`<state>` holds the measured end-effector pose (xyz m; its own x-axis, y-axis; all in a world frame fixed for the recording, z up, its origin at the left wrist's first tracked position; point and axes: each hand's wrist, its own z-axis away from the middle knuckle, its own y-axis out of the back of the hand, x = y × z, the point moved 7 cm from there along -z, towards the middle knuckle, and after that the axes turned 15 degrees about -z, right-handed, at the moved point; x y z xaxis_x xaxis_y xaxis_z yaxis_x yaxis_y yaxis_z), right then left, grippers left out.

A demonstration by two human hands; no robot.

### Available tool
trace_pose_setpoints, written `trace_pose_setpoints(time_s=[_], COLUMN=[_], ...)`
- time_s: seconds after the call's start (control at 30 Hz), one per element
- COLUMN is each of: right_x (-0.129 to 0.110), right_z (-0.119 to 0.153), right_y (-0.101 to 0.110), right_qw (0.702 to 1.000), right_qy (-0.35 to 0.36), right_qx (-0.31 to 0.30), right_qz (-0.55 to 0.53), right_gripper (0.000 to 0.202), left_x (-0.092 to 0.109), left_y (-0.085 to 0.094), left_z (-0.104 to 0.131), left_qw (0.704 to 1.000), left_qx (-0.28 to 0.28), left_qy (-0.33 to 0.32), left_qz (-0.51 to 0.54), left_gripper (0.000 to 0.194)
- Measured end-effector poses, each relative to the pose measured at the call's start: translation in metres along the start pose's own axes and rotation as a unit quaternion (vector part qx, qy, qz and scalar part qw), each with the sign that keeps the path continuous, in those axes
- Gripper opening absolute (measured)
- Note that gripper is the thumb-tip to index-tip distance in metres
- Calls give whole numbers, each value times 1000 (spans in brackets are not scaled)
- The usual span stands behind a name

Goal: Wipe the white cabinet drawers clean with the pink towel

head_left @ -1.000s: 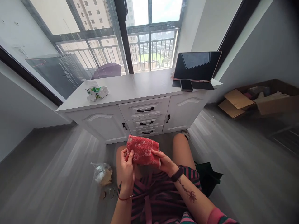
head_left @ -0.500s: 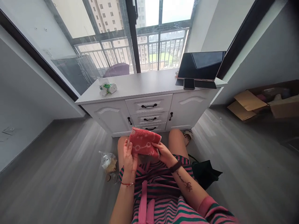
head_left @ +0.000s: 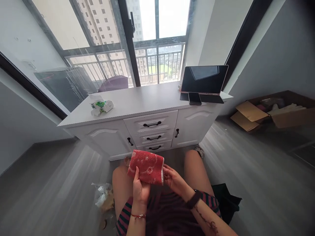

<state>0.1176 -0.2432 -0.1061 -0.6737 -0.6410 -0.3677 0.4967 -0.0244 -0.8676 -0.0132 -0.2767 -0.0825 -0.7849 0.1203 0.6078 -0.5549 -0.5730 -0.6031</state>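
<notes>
A folded red cloth [head_left: 147, 166] with white patterns is held up above my lap, in front of the white cabinet. My left hand [head_left: 140, 190] grips it from below, the thumb lying on its front and the other fingers hidden behind. At the cloth's right edge is my right hand [head_left: 173, 178], with bent fingers touching the white-trimmed side; some fingertips are hidden behind it.
On the white cabinet [head_left: 145, 98] stand a tissue pack [head_left: 102, 106], a phone [head_left: 194, 98] and a propped tablet [head_left: 204, 80]. Plastic bags [head_left: 104, 196] lie on the floor at left, a dark bag [head_left: 226, 201] at right, and an open cardboard box [head_left: 292, 114] farther right.
The view has shifted, so the cabinet appears lower and nearer. My right thumb has come off the cloth's front, and my right hand is now at its edge. The cloth looks more neatly folded.
</notes>
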Motion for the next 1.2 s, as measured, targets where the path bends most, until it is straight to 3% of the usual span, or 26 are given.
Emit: trace_pose_setpoints(time_s=[0.13, 0.23, 0.27, 0.33, 0.37, 0.43, 0.57, 0.83, 1.03, 1.2], right_x=[-39, -77, -90, -112, -119, -127, -118, -88, -82, -66], right_z=[-37, -82, -101, -141, -160, -194, -235, -262, -263, -245], right_y=[43, 62, 63, 58, 58, 59, 68, 74, 80, 82], right_qw=[995, 965, 936, 831, 797, 753, 698, 627, 612, 602], right_qy=[0, 36, 57, 112, 125, 139, 149, 160, 102, 67], right_qx=[55, 87, 84, 62, 56, 45, 24, 74, 65, 72], right_qz=[83, 246, 337, 542, 588, 642, 700, 759, 782, 792], right_gripper=[41, 36, 33, 29, 26, 23, 35, 45, 59, 58], left_x=[2, 1, -1, -6, -8, -14, -29, -48, -41, -38], left_y=[7, 12, 13, 16, 19, 23, 33, 52, 44, 45], left_z=[-31, -47, -50, -55, -56, -59, -65, -71, -57, -45], left_qw=[997, 995, 995, 995, 995, 992, 982, 976, 971, 967], left_qx=[38, 52, 57, 71, 84, 119, 163, 179, 202, 213], left_qy=[11, 10, 13, 27, 32, 45, 93, 124, 101, 99], left_qz=[72, 83, 81, 65, 51, 19, -14, -25, -82, -99], left_gripper=[37, 41, 42, 42, 43, 46, 50, 46, 44, 40])
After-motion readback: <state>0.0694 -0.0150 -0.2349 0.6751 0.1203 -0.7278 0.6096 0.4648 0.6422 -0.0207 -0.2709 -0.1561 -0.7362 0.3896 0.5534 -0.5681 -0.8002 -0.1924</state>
